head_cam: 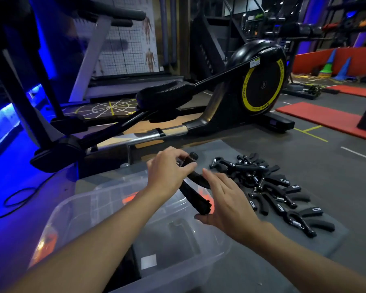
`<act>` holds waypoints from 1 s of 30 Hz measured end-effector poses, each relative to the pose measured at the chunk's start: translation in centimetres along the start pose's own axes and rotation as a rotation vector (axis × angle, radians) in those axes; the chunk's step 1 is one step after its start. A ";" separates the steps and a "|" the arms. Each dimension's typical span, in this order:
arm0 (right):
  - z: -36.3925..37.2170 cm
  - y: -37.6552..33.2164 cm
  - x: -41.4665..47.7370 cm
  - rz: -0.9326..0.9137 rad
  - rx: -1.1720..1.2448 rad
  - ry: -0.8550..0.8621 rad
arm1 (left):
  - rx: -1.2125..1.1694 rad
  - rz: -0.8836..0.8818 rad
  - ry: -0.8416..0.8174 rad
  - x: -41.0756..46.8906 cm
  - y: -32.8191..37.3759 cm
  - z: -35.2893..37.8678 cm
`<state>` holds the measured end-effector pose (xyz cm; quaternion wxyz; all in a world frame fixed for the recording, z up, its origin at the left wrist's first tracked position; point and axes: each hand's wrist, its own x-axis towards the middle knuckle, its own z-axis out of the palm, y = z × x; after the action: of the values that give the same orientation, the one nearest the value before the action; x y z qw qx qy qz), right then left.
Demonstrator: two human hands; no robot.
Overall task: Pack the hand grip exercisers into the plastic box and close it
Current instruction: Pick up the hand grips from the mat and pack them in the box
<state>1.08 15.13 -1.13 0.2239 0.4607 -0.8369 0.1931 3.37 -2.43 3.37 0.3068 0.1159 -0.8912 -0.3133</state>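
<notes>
Head view: my left hand (pixel 169 168) pinches the top of one exerciser (pixel 193 195) above the box's (pixel 82 196) far right corner; my right hand (pixel 226 204), fingers straight, touches its lower handle; other exercisers (pixel 273 187) lie piled on the mat (pixel 209 149), beside the box's right edge.

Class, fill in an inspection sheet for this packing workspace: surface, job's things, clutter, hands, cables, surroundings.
Surface: grey mat on the gym floor.
Job's things: clear plastic box, open, left of the pile of exercisers lying on the mat; held exerciser above the box.
Clutter: nothing seen.
Hands: left hand grips the held exerciser's upper end; right hand, fingers straight, touches its lower handle.
Cables: black cable looped on the floor, left.
Surroundings: elliptical trainer behind; red mats and cones far right.
</notes>
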 end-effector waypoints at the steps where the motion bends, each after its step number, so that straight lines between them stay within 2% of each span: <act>1: 0.1 -0.3 0.1 -0.024 0.019 -0.004 | 0.006 0.002 0.015 -0.1 -0.3 -0.3; 6: 0.8 -1.5 0.2 -0.040 0.194 -0.038 | 0.054 -0.006 0.039 -0.8 -2.5 -1.3; 10: 1.4 -1.6 -0.2 0.136 0.355 -0.102 | -0.160 -0.087 0.040 -1.7 -4.5 -2.5; 13: 2.6 -0.9 -0.4 0.239 0.373 -0.131 | -0.165 -0.121 -0.003 -2.4 -6.8 -3.1; 16: 3.8 -0.3 -0.5 0.327 0.397 -0.205 | -0.176 -0.144 -0.117 -3.3 -9.2 -3.6; 20: 4.7 0.1 -0.4 0.259 0.319 -0.267 | -0.135 -0.177 -0.293 -5.0 -12.7 -3.4; 30: 5.1 0.4 -0.7 0.197 0.260 -0.252 | 0.009 -0.297 -0.460 -8.0 -18.5 -2.9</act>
<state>0.06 13.13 -5.76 0.0363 0.4223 -0.8673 0.2611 11.66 -15.01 -10.28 0.0466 0.1728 -0.9121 -0.3689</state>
